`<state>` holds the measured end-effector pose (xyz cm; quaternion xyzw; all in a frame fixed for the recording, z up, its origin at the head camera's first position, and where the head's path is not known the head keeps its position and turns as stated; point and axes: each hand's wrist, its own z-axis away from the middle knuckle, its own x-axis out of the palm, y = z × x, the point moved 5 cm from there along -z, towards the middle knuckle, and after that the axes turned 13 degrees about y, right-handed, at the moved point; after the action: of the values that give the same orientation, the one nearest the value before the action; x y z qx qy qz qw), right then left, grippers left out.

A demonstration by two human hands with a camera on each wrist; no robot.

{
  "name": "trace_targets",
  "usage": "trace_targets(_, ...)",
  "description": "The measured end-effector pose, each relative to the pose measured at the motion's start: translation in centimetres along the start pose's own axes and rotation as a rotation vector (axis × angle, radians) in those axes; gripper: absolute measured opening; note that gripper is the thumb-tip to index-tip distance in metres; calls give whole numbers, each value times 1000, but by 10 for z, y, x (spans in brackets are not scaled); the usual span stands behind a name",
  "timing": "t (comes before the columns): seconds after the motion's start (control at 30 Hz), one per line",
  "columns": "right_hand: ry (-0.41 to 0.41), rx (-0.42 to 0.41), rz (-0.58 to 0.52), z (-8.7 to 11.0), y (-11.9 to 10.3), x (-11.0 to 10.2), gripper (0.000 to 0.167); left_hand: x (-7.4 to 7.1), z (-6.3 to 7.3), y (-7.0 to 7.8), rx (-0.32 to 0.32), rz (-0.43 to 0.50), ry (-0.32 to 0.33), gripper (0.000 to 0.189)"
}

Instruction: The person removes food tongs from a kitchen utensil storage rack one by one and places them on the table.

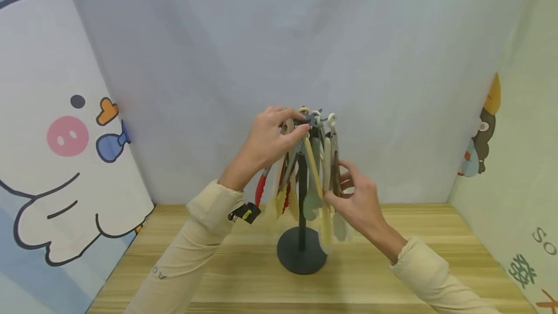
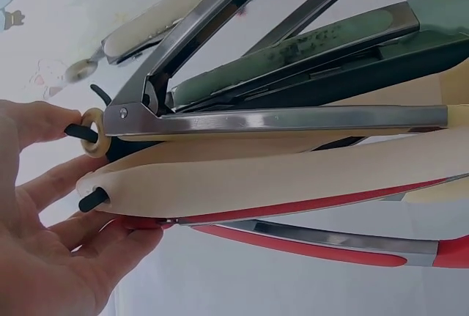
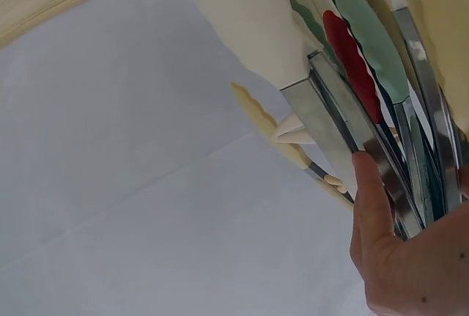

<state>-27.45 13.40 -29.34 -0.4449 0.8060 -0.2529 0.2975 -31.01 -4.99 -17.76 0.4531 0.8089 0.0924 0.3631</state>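
Note:
Several kitchen tongs hang from a black stand. My left hand is at the stand's top, its thumb and fingers about the hook and yellow ring of spread tongs with yellow tips. My right hand reaches in from the right at mid-height, thumb against an arm of the yellow tongs. Its index finger lies on the metal arm of white-tipped tongs. Green tongs hang behind the spread pair. Red-handled tongs hang on the left, next to a cream handle.
The stand's round black base rests on a wood-grain table. A plain pale cloth hangs behind, with a cartoon-printed panel at left and another at right. A small black device shows near the left cuff.

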Motion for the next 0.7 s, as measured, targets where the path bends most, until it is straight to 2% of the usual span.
trace_targets(0.13, 4, 10, -16, 0, 0, -3, 65, 0, -1, 1, 16, 6, 6, 28)
trace_targets(0.33, -5, 6, -17, 1, -1, -8, 65, 0, -2, 2, 24, -10, 6, 28)
trace_targets(0.7, 3, -68, -36, 4, -6, -14, 71, -1, -1, 3, 36, -42, 5, 28)
